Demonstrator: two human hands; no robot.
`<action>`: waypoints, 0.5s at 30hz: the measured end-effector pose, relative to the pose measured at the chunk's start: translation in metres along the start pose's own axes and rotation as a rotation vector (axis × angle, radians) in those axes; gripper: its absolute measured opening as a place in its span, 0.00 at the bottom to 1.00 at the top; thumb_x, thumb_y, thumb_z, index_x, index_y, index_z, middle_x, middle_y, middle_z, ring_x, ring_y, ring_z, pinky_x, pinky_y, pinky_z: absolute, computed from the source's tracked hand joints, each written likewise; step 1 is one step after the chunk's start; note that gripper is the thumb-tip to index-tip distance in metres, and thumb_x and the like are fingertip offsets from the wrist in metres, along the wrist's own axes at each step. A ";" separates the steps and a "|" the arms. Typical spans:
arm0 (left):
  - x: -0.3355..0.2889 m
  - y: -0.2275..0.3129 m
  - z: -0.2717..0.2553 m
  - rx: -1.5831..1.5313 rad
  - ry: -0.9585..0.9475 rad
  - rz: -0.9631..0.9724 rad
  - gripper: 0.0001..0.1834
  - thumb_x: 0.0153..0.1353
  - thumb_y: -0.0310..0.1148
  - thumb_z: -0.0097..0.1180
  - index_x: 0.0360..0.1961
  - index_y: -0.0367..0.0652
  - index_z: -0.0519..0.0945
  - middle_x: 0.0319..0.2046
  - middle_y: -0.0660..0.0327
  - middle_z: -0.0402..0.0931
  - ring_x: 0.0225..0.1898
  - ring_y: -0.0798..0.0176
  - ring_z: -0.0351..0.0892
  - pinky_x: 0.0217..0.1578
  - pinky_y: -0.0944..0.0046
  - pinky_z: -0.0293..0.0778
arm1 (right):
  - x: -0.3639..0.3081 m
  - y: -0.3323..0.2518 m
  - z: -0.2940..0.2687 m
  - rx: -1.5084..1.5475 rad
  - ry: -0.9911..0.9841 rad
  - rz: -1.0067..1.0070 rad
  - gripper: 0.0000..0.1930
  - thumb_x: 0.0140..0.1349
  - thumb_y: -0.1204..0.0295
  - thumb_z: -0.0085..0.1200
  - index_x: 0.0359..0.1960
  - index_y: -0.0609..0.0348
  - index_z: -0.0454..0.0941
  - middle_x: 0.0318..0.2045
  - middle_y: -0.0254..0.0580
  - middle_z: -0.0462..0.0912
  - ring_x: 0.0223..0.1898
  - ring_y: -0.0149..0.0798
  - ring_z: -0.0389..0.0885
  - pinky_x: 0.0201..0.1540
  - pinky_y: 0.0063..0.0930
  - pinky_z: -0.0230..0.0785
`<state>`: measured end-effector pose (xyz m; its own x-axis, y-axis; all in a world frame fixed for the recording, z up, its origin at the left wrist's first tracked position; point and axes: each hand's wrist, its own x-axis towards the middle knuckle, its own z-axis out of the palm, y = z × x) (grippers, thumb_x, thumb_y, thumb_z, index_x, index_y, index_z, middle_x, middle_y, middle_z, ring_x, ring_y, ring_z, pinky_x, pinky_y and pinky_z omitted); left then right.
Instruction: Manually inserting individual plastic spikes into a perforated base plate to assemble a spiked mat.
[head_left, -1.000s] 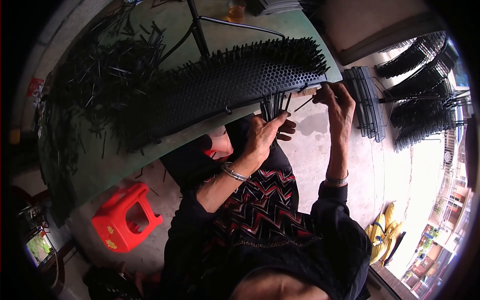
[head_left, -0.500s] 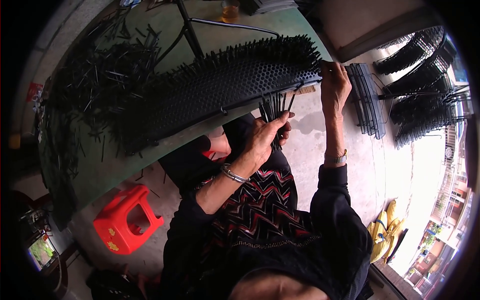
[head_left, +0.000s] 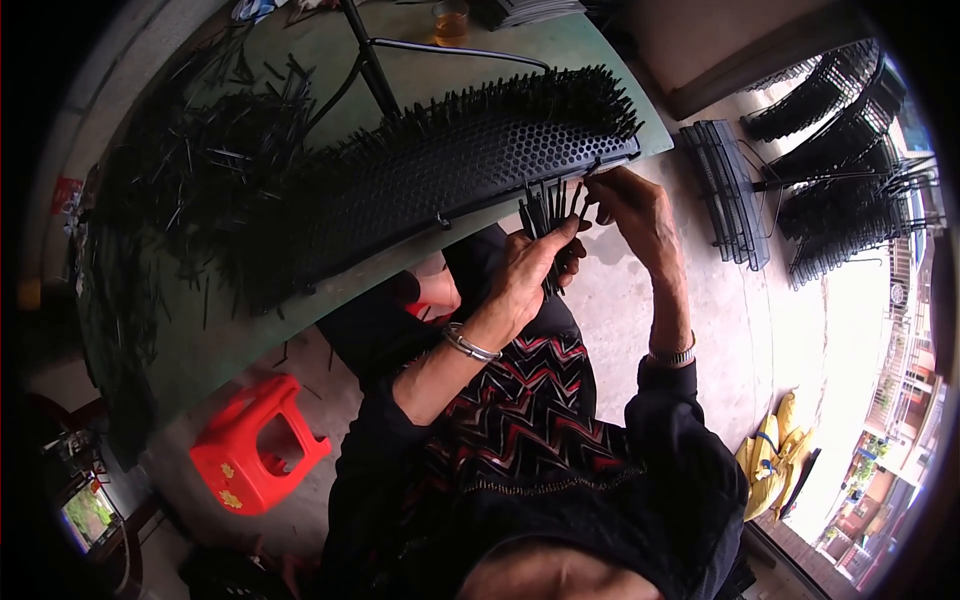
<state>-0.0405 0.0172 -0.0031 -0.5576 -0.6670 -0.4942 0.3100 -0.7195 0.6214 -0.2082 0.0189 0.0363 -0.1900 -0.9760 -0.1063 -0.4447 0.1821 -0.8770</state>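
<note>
My left hand [head_left: 522, 275] is closed around a bundle of thin black sticks [head_left: 545, 212], their upper ends fanned out below the panel's front edge. Beside those tips, my right hand [head_left: 638, 213] has its fingers bent together; whether a stick is between them I cannot make out. A long, curved black panel [head_left: 430, 185] full of round holes lies in front of me. Along its far side and right end, black sticks [head_left: 560, 95] stand up in dense rows. The panel's near holes show no sticks in them.
A green table [head_left: 230, 355] carries the panel, a heap of loose black sticks [head_left: 200, 150], a black metal frame [head_left: 370, 70] and a glass of amber liquid [head_left: 450, 24]. A red plastic stool [head_left: 235, 465] stands at lower left. Similar black racks [head_left: 840, 190] and yellow sacks [head_left: 770, 465] are on the right.
My right hand has come down and left from the panel's right end to the tips of the bundle. My left hand has stayed nearly still, holding the sticks.
</note>
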 end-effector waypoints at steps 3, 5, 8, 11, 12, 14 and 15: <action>-0.002 0.004 0.004 0.047 0.046 -0.029 0.17 0.65 0.42 0.56 0.44 0.38 0.81 0.27 0.61 0.80 0.25 0.70 0.75 0.21 0.72 0.65 | -0.004 -0.004 -0.005 0.077 0.125 -0.023 0.08 0.65 0.74 0.53 0.40 0.67 0.79 0.28 0.39 0.83 0.26 0.27 0.77 0.31 0.21 0.69; -0.002 0.008 0.007 0.024 0.089 -0.007 0.19 0.66 0.44 0.54 0.47 0.40 0.80 0.33 0.56 0.82 0.29 0.66 0.79 0.25 0.69 0.70 | 0.000 0.000 -0.011 0.022 0.413 -0.085 0.06 0.65 0.77 0.52 0.39 0.67 0.78 0.29 0.39 0.83 0.26 0.27 0.78 0.31 0.21 0.70; 0.002 0.007 0.000 -0.018 0.066 0.014 0.19 0.67 0.45 0.51 0.45 0.41 0.80 0.32 0.55 0.84 0.29 0.64 0.81 0.25 0.66 0.73 | 0.016 -0.002 -0.016 -0.144 0.701 -0.287 0.05 0.65 0.77 0.52 0.39 0.64 0.79 0.29 0.37 0.83 0.27 0.26 0.80 0.32 0.19 0.71; 0.008 0.001 -0.006 -0.037 0.003 0.008 0.18 0.67 0.43 0.53 0.46 0.39 0.80 0.30 0.57 0.81 0.25 0.68 0.75 0.24 0.69 0.70 | 0.037 0.018 -0.021 -0.277 0.790 -0.414 0.05 0.65 0.77 0.52 0.40 0.62 0.79 0.29 0.38 0.83 0.27 0.26 0.81 0.31 0.19 0.72; 0.007 0.002 -0.008 -0.028 -0.044 0.003 0.18 0.66 0.42 0.54 0.47 0.38 0.79 0.28 0.60 0.78 0.25 0.71 0.71 0.24 0.70 0.68 | 0.042 0.019 -0.019 -0.274 0.786 -0.414 0.05 0.65 0.77 0.52 0.40 0.62 0.79 0.29 0.38 0.83 0.27 0.26 0.81 0.31 0.19 0.72; 0.005 0.001 -0.006 -0.060 -0.014 -0.050 0.18 0.66 0.41 0.55 0.47 0.38 0.80 0.27 0.62 0.76 0.23 0.72 0.67 0.23 0.72 0.65 | 0.049 0.020 -0.012 -0.418 0.816 -0.485 0.05 0.65 0.77 0.52 0.40 0.60 0.80 0.29 0.37 0.83 0.25 0.27 0.81 0.31 0.19 0.72; 0.003 0.002 -0.004 -0.092 0.009 -0.103 0.18 0.65 0.41 0.56 0.46 0.37 0.80 0.25 0.64 0.73 0.22 0.74 0.63 0.22 0.73 0.62 | 0.047 0.019 -0.009 -0.366 0.785 -0.440 0.05 0.65 0.76 0.53 0.40 0.59 0.80 0.29 0.38 0.83 0.26 0.30 0.82 0.32 0.22 0.73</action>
<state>-0.0384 0.0128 -0.0061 -0.5828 -0.5905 -0.5582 0.3212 -0.7984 0.5093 -0.2334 -0.0229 0.0185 -0.4123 -0.6323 0.6559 -0.8354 -0.0248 -0.5490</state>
